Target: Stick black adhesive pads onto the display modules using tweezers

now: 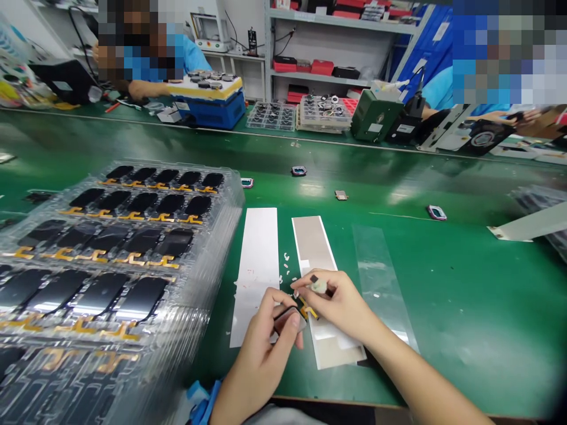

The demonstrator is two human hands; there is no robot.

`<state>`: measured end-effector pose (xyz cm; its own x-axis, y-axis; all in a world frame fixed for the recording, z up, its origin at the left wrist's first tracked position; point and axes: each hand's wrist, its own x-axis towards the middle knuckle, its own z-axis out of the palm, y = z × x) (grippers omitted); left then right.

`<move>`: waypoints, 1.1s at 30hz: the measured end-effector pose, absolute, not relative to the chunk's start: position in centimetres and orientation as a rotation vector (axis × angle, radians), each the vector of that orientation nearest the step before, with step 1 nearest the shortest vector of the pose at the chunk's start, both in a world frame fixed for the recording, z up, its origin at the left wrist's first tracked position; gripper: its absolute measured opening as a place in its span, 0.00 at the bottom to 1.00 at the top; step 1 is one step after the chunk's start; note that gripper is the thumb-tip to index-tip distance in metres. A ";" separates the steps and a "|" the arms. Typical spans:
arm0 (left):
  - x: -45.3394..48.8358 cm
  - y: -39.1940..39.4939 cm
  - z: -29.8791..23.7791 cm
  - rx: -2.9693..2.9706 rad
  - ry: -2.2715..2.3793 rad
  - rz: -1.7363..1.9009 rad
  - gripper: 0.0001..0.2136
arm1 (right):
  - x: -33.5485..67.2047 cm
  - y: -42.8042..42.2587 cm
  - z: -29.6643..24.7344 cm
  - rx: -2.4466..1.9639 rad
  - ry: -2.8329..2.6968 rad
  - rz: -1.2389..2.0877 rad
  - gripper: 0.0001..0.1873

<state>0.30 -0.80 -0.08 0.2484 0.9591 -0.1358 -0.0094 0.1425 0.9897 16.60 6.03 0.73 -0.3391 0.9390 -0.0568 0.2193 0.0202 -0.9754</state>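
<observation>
In my left hand (270,342) is a small display screen (290,320), its rounded panel tilted between thumb and fingers. An orange flex cable (309,309) sticks out from the screen towards my right hand (334,298). The right fingers are pinched together close to that cable and hold a pale-green object with a dark end (318,285); its kind is mostly hidden by the fingers. Below the hands lies a strip sheet with a beige face and white edges (314,236). A white strip (261,254) lies to its left, with small white scraps (286,257) between them.
Stacked clear trays (221,236) of black screens with orange cables fill the left. A transparent film strip (376,260) lies right of the hands. Small watch-like parts (436,212) dot the green bench (478,283). Across it, two people work beside a blue box (217,109) and shelves (341,20).
</observation>
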 end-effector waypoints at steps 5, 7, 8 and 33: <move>0.4 -0.6 -0.2 1.115 1.106 1.038 0.09 | 16.8 5.6 1.6 -1.161 -1.583 1.494 0.11; 0.5 -0.5 -0.2 1.101 1.110 1.041 0.10 | 16.8 5.4 1.8 -1.150 -1.565 1.532 0.15; 0.5 -0.5 -0.3 1.103 1.109 1.037 0.10 | 16.8 5.3 1.8 -1.141 -1.555 1.547 0.17; 0.2 -0.9 -0.4 1.101 1.116 0.930 0.10 | 15.6 3.5 1.4 -1.169 -1.448 1.488 0.12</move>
<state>0.22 -0.93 -0.44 0.2063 0.9562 -0.2079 -0.0318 0.2189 0.9752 15.62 3.54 1.42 -0.3106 0.9440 -0.1110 0.0853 -0.0887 -0.9924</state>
